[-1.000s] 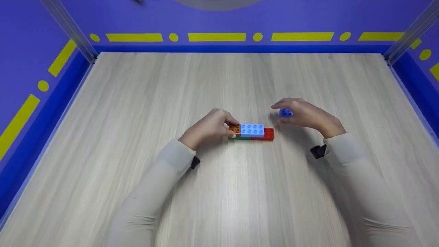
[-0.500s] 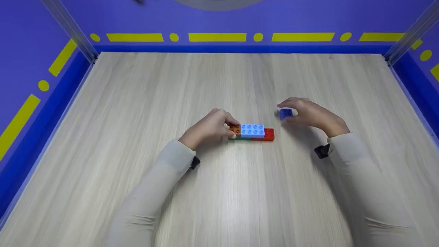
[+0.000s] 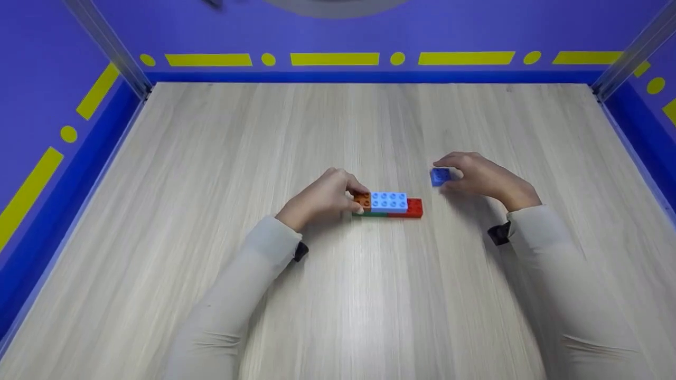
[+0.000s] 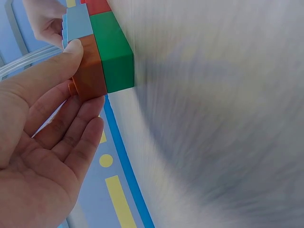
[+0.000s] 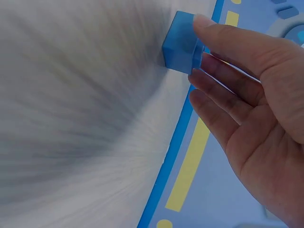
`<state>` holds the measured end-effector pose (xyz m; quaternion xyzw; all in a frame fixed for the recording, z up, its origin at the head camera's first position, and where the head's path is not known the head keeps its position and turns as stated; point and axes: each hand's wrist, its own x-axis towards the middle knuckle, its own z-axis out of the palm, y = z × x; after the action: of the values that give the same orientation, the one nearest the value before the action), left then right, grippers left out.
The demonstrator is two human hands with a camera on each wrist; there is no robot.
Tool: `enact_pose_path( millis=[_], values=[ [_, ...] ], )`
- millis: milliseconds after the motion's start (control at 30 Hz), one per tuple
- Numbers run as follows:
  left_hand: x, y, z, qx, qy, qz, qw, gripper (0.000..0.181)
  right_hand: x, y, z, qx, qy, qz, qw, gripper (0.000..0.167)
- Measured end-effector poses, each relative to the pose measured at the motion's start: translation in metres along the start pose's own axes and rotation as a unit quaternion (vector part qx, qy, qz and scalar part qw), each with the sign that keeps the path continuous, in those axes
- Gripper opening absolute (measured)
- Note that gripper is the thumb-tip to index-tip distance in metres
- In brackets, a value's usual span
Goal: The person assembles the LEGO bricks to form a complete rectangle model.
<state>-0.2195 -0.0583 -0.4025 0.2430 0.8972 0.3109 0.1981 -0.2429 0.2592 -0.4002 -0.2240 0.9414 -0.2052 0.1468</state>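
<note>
The left hand (image 3: pixel 325 196) pinched the orange block (image 4: pixel 91 71); the right hand (image 3: pixel 483 178) pinched the blue block (image 5: pixel 182 42) two o'clock from it, likely a set-down needing release.

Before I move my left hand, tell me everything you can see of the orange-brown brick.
The orange-brown brick is a short block with smooth, slightly shiny sides that look like plastic, and round studs on top. It sits level, studs up, on the green brick, its right end meeting the light blue brick with no gap showing. The left hand pinches it and covers part of it, so the full stud count cannot be told.
</note>
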Motion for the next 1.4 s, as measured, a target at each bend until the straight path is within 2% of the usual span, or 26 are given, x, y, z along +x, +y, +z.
enact_pose_path(
  millis=[267,500,767,1067,1300,1400],
  values=[
    [0.0002,-0.0019,0.0001,0.004,-0.001,0.013,0.9999,0.039,0.0001,0.0024,0.0002,-0.003,-0.011,0.02,0.9997,0.049],
    [0.0006,-0.0022,-0.0001,0.001,-0.002,0.011,0.9999,0.04,-0.0001,0.0042,0.0016,-0.008,-0.008,0.022,0.9997,0.048],
    [0.0002,-0.0018,0.0001,0.004,-0.002,0.008,1.0,0.041,-0.0003,0.0065,0.0037,-0.018,0.006,-0.004,0.9998,0.045],
    [0.0,-0.0019,0.0006,0.002,0.0,0.001,1.0,0.04,-0.0011,0.0069,0.0048,-0.017,0.013,-0.01,0.9997,0.043],
    [0.0013,-0.0021,0.0006,0.007,-0.003,0.006,1.0,0.04,-0.0009,0.0089,0.0058,-0.025,0.032,-0.041,0.9983,0.038],
    [0.0008,-0.002,0.0006,0.004,-0.002,0.005,1.0,0.04,-0.001,0.008,0.0052,-0.026,0.028,-0.036,0.9986,0.039]
  ],
)
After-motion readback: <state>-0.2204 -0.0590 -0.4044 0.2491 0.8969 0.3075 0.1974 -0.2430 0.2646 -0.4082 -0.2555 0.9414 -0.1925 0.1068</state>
